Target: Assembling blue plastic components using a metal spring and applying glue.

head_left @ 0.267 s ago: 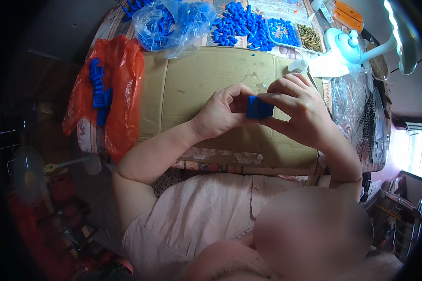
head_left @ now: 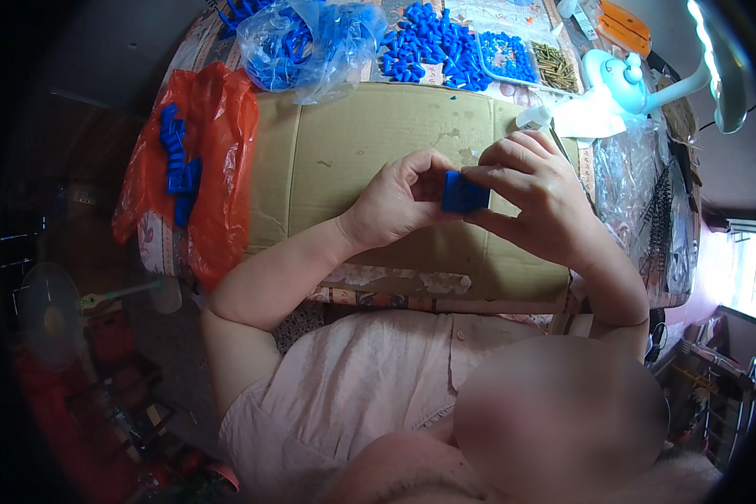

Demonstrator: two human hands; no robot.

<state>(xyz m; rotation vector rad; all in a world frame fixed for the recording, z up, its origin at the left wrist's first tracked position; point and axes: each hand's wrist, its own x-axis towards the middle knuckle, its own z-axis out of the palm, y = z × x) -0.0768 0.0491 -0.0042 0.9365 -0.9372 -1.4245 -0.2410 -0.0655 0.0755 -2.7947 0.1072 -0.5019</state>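
A small square blue plastic piece [head_left: 464,195] is held between my two hands above the cardboard sheet [head_left: 353,126]. Fingers of my left hand [head_left: 401,197] close on its left side. My right hand [head_left: 533,189] grips it from the right, fingers along the upper edge and thumb at the lower edge. Part of the piece is hidden behind the fingers. Similar blue plastic pieces [head_left: 176,164] lie in a row on the red plastic bag [head_left: 223,168] to the left.
Along the far side are a clear bag of blue parts [head_left: 311,50], a heap of blue cone-like parts [head_left: 433,46], and a clear box holding small blue parts [head_left: 506,57] and brass-coloured pins [head_left: 554,65]. A lamp [head_left: 617,80] and clear plastic wrap [head_left: 634,181] occupy the right.
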